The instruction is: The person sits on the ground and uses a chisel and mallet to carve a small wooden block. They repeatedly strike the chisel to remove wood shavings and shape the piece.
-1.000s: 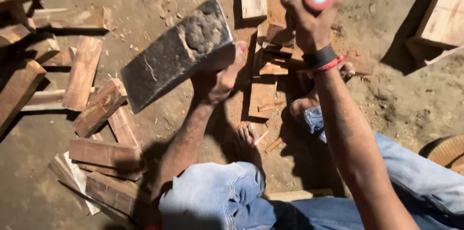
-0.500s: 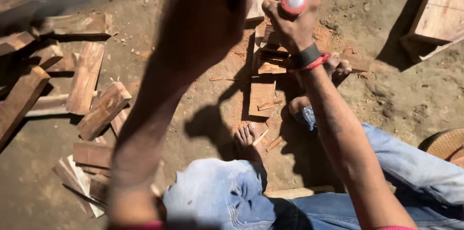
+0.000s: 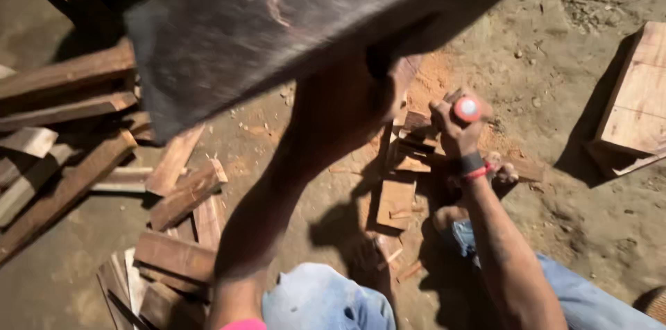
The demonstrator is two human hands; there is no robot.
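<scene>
Right hand (image 3: 454, 129): I gripped 1 red-capped tool (image 3: 467, 108) upright over the wood pieces (image 3: 397, 201).
Left hand: hidden; I cannot tell its grip.
Axe head (image 3: 277, 24): raised, blurred.

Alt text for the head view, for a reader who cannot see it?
A big dark blade is raised close to the camera by the left arm, while the right hand grips a red-capped tool over split wood pieces on dirt ground.
</scene>
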